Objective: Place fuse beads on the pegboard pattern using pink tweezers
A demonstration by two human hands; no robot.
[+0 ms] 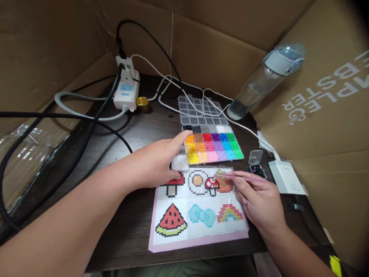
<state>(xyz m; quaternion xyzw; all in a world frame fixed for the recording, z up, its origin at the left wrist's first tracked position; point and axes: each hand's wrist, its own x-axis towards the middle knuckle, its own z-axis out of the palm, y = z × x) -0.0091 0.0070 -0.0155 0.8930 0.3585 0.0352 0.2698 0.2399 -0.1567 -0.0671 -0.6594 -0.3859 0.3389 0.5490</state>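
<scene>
My right hand (261, 198) is closed around pink tweezers (245, 177), whose tips are at a small red-and-white bead mushroom (212, 184) on a clear pegboard (201, 231). The pegboard lies over a pattern sheet (170, 241) with a watermelon, a rainbow and other pixel pictures. My left hand (155, 159) has its thumb and fingers spread around a small clear box of white beads (179, 163), beside the sheet's top edge. Behind it lies an open bead case (213, 146) with many colours, partly covered by my left forefinger.
A water bottle (259, 86) stands at the back right. A white power adapter (285, 177) and a small open box of dark beads (256, 170) are on the right. Cables, a power strip (125, 90) and a gold cup (142, 104) occupy the back left.
</scene>
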